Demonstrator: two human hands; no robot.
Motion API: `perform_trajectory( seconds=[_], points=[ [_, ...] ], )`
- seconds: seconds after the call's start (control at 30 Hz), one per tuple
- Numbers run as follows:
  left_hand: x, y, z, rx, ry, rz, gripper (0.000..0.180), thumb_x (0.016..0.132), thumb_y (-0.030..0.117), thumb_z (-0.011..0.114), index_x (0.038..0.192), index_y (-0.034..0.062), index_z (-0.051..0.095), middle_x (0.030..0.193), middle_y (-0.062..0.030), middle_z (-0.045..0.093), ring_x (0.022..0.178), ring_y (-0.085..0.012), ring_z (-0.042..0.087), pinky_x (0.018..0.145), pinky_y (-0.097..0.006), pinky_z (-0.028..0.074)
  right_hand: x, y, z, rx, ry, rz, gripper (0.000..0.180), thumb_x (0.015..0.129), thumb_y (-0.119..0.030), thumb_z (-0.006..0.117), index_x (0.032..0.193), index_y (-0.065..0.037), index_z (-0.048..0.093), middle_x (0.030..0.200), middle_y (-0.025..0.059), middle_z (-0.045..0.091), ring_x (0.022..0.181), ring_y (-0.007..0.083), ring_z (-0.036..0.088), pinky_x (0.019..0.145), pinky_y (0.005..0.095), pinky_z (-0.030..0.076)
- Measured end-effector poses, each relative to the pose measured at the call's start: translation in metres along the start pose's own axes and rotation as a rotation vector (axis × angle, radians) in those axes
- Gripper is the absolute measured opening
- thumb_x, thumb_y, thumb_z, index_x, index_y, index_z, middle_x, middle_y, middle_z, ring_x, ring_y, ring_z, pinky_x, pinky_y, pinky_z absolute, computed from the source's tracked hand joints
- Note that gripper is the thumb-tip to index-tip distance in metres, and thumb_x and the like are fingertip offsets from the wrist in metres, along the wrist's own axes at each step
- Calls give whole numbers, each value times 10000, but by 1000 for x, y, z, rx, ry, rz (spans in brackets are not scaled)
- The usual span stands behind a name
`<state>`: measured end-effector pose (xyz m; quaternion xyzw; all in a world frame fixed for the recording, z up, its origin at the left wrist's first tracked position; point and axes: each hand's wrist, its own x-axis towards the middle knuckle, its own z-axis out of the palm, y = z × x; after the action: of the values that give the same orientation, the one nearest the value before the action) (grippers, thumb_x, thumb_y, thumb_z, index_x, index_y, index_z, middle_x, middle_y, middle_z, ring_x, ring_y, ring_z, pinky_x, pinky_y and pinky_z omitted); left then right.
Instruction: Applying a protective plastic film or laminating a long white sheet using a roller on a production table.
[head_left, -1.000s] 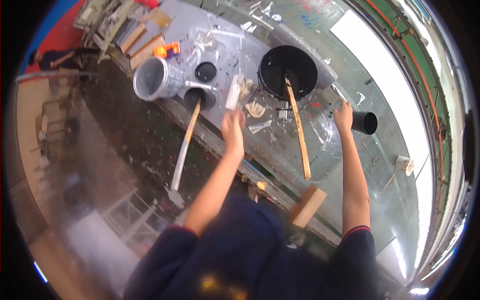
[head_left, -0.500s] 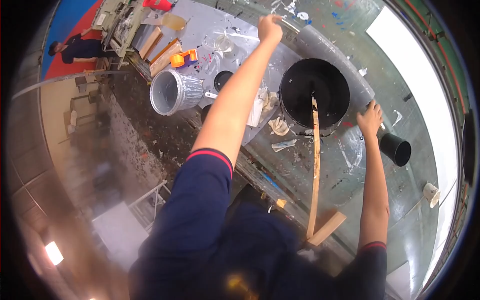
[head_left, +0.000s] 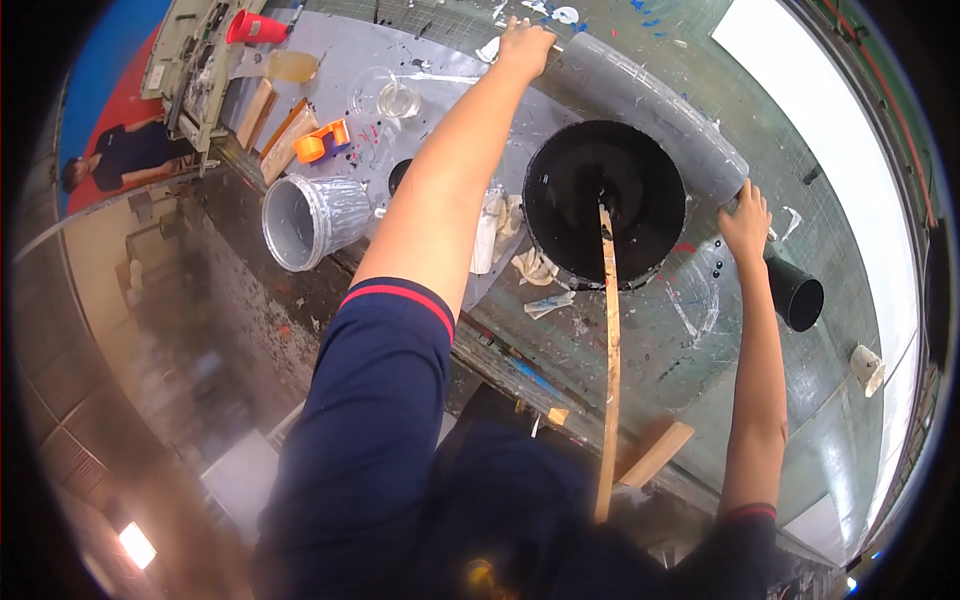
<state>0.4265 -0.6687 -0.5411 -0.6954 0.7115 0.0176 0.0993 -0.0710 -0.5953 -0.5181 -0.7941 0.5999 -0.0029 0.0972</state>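
Note:
A smooth grey roll [head_left: 650, 118] lies slantwise on the table, just beyond a big black bucket [head_left: 535, 225]. My left hand [head_left: 524, 48] is closed around its far left end, where a short rod end shows. At the near right end my right hand [head_left: 746, 225] grips it, fingers curled; a light rod tip shows beside them. Dark liquid fills the bucket, and a long wooden stick [head_left: 610, 350] leans out of it toward me. Black drops [head_left: 718, 257] dot the table near my right hand.
A black cup [head_left: 796, 294] lies by my right wrist. Left stand a paint-smeared bucket [head_left: 340, 215], an orange tape dispenser [head_left: 322, 142], a clear cup [head_left: 398, 100] and a red cup [head_left: 256, 28]. Crumpled rags [head_left: 535, 266] lie before the black bucket. Another person [head_left: 130, 155] is far left.
The whole view has shifted, with things on the table now further left. Both hands still hold the roll, which sits slightly farther from the black bucket. Black drops show more clearly near my right hand.

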Motion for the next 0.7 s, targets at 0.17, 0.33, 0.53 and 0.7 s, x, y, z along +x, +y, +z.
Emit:
perform_trajectory(
  seconds=[0.17,0.33,0.53,0.7],
  points=[
    [4,-5,10,-60,129,52,211,982,197,646,1176,169,726,1226,-111,714,1294,-341,603,1221,-510,361,18,13,-4,51,-31,-28,488,799,-164,714,1257,-66,575,1136,158,684,1121,406,645,910,554,484],
    [4,-27,-5,-149,168,116,134,897,182,711,992,92,738,1071,-183,743,1094,-427,680,973,-526,519,31,11,2,89,-39,-39,338,897,-169,664,1193,-59,545,1144,183,680,1124,420,642,907,584,469],
    [-25,-6,-41,-278,7,24,193,839,30,651,985,70,770,1072,-223,758,1044,-446,719,867,-554,579,9,27,9,64,-171,1,482,963,-153,584,1414,-28,469,1256,250,661,1216,456,619,1027,616,449],
    [-54,-24,-78,-297,155,92,167,842,26,689,975,88,770,1047,-177,750,1093,-399,684,980,-510,528,23,25,0,185,-299,-38,702,938,-172,614,1558,-2,332,1243,314,683,1212,486,635,1024,615,466]
  ],
)
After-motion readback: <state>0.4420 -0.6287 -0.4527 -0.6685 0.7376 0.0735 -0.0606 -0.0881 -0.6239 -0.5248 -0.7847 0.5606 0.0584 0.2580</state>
